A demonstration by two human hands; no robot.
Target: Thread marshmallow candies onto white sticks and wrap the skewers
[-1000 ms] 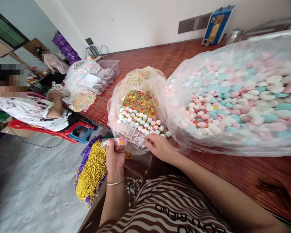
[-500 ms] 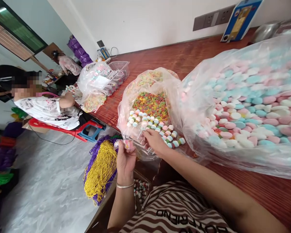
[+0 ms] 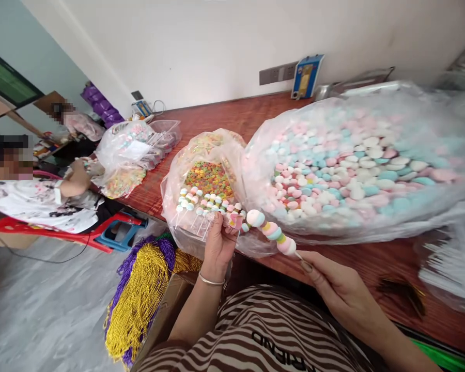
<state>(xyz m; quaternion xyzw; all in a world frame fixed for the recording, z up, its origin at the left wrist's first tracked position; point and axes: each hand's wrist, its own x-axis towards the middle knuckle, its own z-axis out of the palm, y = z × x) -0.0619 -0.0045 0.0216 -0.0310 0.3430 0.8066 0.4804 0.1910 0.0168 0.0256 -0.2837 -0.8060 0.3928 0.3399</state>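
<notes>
My right hand (image 3: 321, 271) pinches the stick of a candy skewer (image 3: 271, 231), its pastel pieces and green rings slanting up to the left. Left of it, my left hand (image 3: 219, 243) is closed on a small pink wrapper (image 3: 235, 221). Behind my left hand lies an open clear bag (image 3: 170, 181) with colourful ring candies (image 3: 209, 178). Several finished skewers (image 3: 191, 199) rest at its front, white sticks toward me. A large clear bag of pastel candies (image 3: 344, 175) lies to the right.
Gold bead strands (image 3: 139, 299) hang beside a cardboard box (image 3: 166, 305) below the red table (image 3: 220, 108). White sticks in plastic (image 3: 449, 268) lie at the right. A co-worker (image 3: 34, 201) sits at the left; another person (image 3: 81, 124) is farther back.
My right hand has moved away from the skewers to the right, now holding one up. My left hand still holds the pink wrapper. The view has swung to the right.
</notes>
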